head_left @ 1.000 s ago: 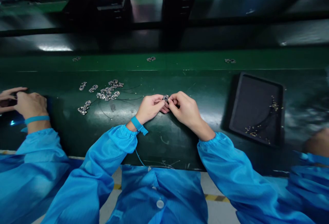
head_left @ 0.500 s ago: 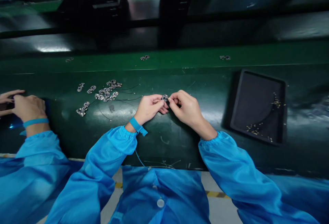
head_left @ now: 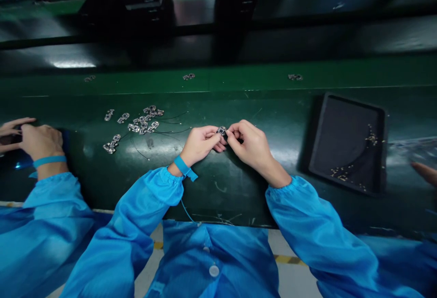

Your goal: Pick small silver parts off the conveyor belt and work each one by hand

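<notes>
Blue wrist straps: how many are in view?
2: one strap on the person's left wrist, another on the co-worker's wrist at far left. Sleeves may hide more.

1. Desk (head_left: 239, 193): smooth, glossy, lightly scratched.
2. Tray (head_left: 341, 129): matt, plastic-looking.
3. Sleeve (head_left: 146, 202): thin, creased cloth, softly sheened.
4. Held circuit board (head_left: 221, 131): metallic glints.
5. Wire tips (head_left: 371, 140): shiny, gold-coloured metal.

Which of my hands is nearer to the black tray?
The right. Your right hand is left of the black tray, apart from it; your left hand is farther left, holding a small circuit board.
</notes>
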A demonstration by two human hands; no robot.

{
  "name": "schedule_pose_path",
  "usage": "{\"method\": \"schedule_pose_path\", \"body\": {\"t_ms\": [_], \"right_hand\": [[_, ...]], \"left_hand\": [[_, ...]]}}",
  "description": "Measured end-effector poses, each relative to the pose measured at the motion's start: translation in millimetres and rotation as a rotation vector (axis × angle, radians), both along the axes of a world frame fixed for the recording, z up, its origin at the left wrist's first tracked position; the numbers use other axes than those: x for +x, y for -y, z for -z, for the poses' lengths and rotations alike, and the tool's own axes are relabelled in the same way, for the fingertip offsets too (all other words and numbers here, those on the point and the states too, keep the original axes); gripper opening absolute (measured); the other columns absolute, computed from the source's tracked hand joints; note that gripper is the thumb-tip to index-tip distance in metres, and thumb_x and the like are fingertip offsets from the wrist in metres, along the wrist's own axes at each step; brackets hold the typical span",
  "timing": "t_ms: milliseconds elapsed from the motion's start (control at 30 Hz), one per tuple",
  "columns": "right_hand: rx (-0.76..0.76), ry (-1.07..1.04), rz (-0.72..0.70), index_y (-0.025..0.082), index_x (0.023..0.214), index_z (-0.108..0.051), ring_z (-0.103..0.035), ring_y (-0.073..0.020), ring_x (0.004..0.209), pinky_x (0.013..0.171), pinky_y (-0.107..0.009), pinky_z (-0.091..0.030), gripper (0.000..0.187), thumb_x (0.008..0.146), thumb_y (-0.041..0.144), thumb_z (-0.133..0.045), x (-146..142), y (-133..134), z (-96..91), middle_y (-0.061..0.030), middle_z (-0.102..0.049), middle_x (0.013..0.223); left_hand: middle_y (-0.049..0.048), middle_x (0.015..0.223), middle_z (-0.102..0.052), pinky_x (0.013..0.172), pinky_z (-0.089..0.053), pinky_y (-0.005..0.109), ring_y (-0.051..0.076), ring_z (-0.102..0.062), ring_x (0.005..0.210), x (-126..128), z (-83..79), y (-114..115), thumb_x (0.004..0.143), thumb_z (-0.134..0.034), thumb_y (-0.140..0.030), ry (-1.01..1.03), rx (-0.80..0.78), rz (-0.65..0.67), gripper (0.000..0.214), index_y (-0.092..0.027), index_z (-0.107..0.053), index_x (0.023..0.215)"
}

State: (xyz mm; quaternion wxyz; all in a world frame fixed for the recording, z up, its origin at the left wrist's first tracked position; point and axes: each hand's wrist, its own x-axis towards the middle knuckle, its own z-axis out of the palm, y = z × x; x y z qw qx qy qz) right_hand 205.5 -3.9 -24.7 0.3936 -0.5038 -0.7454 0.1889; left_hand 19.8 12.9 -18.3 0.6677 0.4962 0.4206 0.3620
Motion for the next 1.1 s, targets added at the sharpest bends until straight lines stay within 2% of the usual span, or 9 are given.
{"method": "schedule_pose_path", "body": {"t_ms": [167,267,400,567,900,1000,1100], "right_hand": [[-0.047,0.002,0.037,0.021,0.090,-0.061,-0.053,-0.0146,0.067,0.062,-0.030,-0.040,0.008,0.096,0.025,-0.058,-0.9,0.8,-2.2,-0.0014,-0.059,0.077],[-0.135,-0.039,0.067,0.021,0.097,-0.064,-0.051,-0.0141,0.063,0.060,-0.029,-0.038,0.008,0.094,0.028,-0.062,-0.4,0.0,-4.5,0.0021,-0.055,0.069],[-0.214,-0.076,0.020,0.020,0.093,-0.069,-0.047,-0.0130,0.055,0.058,-0.029,-0.035,0.013,0.096,0.029,-0.060,1.1,-2.0,-7.7,0.0050,-0.048,0.058],[-0.222,-0.093,0.024,0.019,0.087,-0.068,-0.046,-0.0119,0.055,0.059,-0.028,-0.033,0.015,0.095,0.028,-0.059,0.3,-1.8,-11.2,0.0049,-0.050,0.057],[-0.211,-0.130,0.032,0.019,0.086,-0.068,-0.046,-0.0124,0.058,0.060,-0.027,-0.035,0.019,0.096,0.031,-0.058,-1.8,-0.8,-7.5,0.0040,-0.050,0.059],[-0.229,-0.160,0.023,0.019,0.086,-0.068,-0.048,-0.0127,0.059,0.060,-0.027,-0.037,0.020,0.096,0.033,-0.057,-0.5,-6.5,-6.0,0.0026,-0.055,0.063],[-0.200,-0.118,0.098,0.019,0.086,-0.068,-0.054,-0.0140,0.065,0.063,-0.027,-0.041,0.022,0.095,0.034,-0.056,5.0,-28.1,-5.0,-0.0014,-0.063,0.074]], "left_hand": [[0.0071,0.077,-0.072,0.061,-0.062,0.025,0.015,-0.073,0.064,-2.0,-1.5,-1.2,0.088,-0.071,-0.032,-0.018,0.006,0.042,0.023,-0.010,-0.069,0.093],[0.0074,0.079,-0.073,0.061,-0.062,0.025,0.015,-0.073,0.064,-4.7,-3.7,-2.1,0.089,-0.070,-0.033,-0.032,0.013,0.094,0.023,-0.010,-0.069,0.094],[0.0085,0.080,-0.074,0.063,-0.062,0.025,0.015,-0.073,0.065,-6.7,-5.2,-2.5,0.088,-0.071,-0.030,-0.037,0.031,0.117,0.023,-0.009,-0.070,0.097],[0.0111,0.083,-0.076,0.063,-0.062,0.026,0.016,-0.073,0.066,-5.1,-3.5,-1.1,0.084,-0.073,-0.028,-0.025,0.041,0.090,0.027,-0.007,-0.071,0.102],[0.0091,0.079,-0.074,0.062,-0.062,0.025,0.016,-0.073,0.064,-4.1,-3.3,-1.9,0.089,-0.071,-0.036,-0.039,0.012,0.076,0.028,-0.008,-0.071,0.094],[0.0116,0.088,-0.076,0.068,-0.064,0.029,0.019,-0.076,0.072,-4.0,1.1,-3.4,0.085,-0.076,-0.035,0.024,-0.010,0.035,0.034,-0.009,-0.068,0.106],[0.0163,0.107,-0.076,0.075,-0.065,0.036,0.023,-0.078,0.082,-3.9,5.4,-4.8,0.082,-0.079,-0.030,0.081,-0.035,-0.013,0.056,-0.012,-0.056,0.129]]}}
